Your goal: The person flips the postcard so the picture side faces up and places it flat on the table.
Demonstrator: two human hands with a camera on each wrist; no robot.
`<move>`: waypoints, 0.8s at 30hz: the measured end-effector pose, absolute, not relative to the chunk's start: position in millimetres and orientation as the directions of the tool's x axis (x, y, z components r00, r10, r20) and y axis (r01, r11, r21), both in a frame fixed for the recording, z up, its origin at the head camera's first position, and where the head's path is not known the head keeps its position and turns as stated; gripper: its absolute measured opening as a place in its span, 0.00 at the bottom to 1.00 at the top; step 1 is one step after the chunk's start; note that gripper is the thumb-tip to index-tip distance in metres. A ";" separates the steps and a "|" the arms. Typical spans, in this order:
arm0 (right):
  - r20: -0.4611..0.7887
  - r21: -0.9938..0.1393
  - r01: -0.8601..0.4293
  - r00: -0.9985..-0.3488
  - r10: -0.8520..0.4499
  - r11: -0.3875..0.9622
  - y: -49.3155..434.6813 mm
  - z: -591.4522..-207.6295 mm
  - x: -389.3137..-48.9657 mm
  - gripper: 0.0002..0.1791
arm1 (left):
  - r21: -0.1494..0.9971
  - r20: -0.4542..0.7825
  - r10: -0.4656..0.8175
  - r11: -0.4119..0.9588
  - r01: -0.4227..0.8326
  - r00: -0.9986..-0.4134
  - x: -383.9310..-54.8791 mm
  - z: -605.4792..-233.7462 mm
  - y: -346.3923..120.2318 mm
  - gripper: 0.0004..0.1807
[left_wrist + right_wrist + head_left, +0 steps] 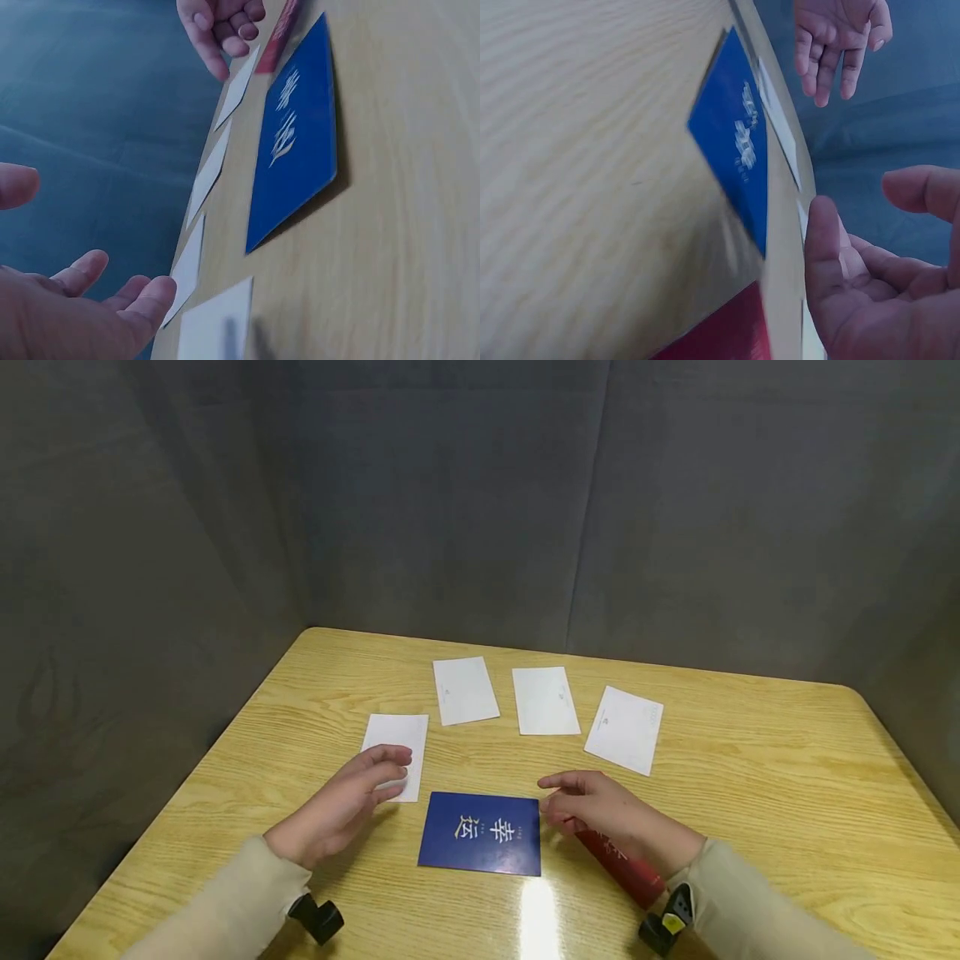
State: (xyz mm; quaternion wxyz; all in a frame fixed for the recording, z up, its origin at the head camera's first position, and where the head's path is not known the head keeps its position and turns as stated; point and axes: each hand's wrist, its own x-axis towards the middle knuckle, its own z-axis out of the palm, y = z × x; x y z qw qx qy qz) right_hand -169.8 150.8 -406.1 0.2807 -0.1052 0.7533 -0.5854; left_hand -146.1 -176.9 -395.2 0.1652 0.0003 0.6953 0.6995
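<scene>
On the wooden table lies a dark blue card (pixel 480 833) with large gold and white Chinese characters, between my two hands. My left hand (pixel 352 802) hovers left of it with loosely bent fingers and nothing in them, partly covering a white card (pixel 397 735). Over to the right, my right hand (pixel 600 814) is above a red card (pixel 618 867), its fingers relaxed and holding nothing; hand and wrist hide much of that card. In the left wrist view the blue card (pixel 296 135) throws a shadow along its near edge. The right wrist view shows a corner of the red card (pixel 724 330).
Three more white cards lie in a row farther back: a left one (pixel 466 691), a middle one (pixel 546 701) and a right one (pixel 624 730), each with faint small print. A grey curtain (pixel 450 510) stands behind and beside the table (pixel 780 793).
</scene>
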 end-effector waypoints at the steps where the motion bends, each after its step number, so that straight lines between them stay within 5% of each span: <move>1: -0.293 -0.944 0.167 -0.824 -0.485 0.286 148.3 -404.6 -171.6 0.31 | 0.974 -0.225 0.231 0.021 -0.227 -0.946 -147.6 -393.8 -179.7 0.31; 24: -0.250 -0.965 0.179 -0.848 -0.467 0.190 73.2 -409.7 -212.3 0.24 | 0.970 -0.242 0.085 0.043 -0.239 -0.967 -172.3 -403.3 -225.4 0.34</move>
